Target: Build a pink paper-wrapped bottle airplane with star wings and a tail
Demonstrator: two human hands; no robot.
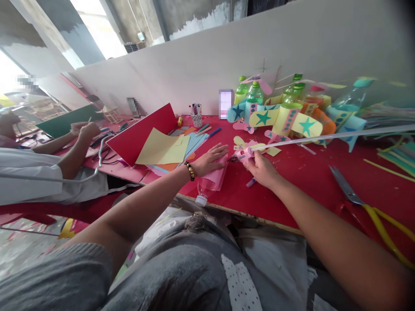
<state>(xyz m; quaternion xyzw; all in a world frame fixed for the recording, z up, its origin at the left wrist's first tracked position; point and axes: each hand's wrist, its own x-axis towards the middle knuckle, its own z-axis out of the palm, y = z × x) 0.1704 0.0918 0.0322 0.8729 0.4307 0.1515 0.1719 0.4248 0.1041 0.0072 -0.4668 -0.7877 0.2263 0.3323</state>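
My left hand (212, 160) lies with its fingers stretched out over a sheet of pink paper (222, 175), pressing it against a clear plastic bottle (205, 186). The bottle lies on its side at the table's front edge, its white cap pointing toward me; the paper and my hand cover much of its body. In my right hand (261, 170) is a pink hot glue gun (244, 154), a long translucent glue stick (324, 137) running out of its back to the right. The gun's nozzle points left, close to the pink paper's right edge.
Bottles dressed as paper planes (282, 116) stand along the back. Yellow-handled scissors (359, 198) lie at the right. Coloured paper sheets (162, 149), a red board (142, 134), a pen cup (196, 120) and a phone (225, 103) are beyond my hands. A co-worker's hands (84, 128) are at left.
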